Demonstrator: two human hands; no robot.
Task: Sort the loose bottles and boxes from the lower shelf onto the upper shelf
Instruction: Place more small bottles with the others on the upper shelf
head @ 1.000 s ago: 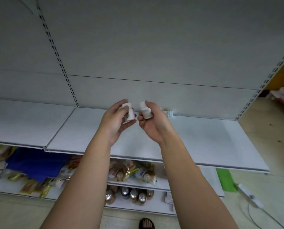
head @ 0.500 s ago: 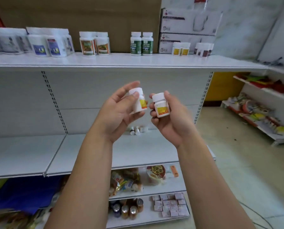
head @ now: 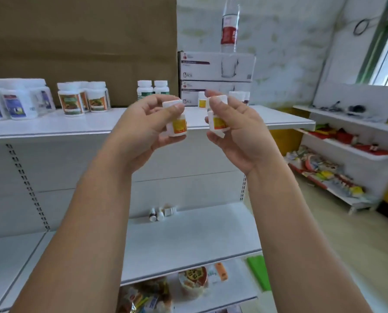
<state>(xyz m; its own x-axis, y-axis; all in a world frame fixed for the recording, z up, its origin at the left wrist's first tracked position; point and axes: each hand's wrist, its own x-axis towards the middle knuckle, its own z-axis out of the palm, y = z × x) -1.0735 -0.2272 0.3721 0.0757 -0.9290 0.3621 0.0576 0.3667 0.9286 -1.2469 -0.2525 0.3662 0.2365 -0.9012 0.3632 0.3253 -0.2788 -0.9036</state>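
left grip (head: 141, 127) clamped on yellow-labelled white bottle (head: 179, 126) | right grip (head: 242, 136) clamped on matching bottle (head: 219, 123) | both held level with upper shelf (head: 53, 125)

white carton (head: 215, 66), "6 PCS" lower left

Your left bottle (head: 176, 123) and right bottle (head: 218, 119) are smooth white plastic with a faint sheen, each wrapped in a glossy yellow-and-orange label. The upper shelf (head: 75, 125) in front of you looks like white painted metal, smooth and lightly reflective, while the cardboard sheet (head: 87, 41) behind it is brown and matt. The water bottle (head: 229, 30) on the boxes (head: 215, 66) is clear, shiny plastic.
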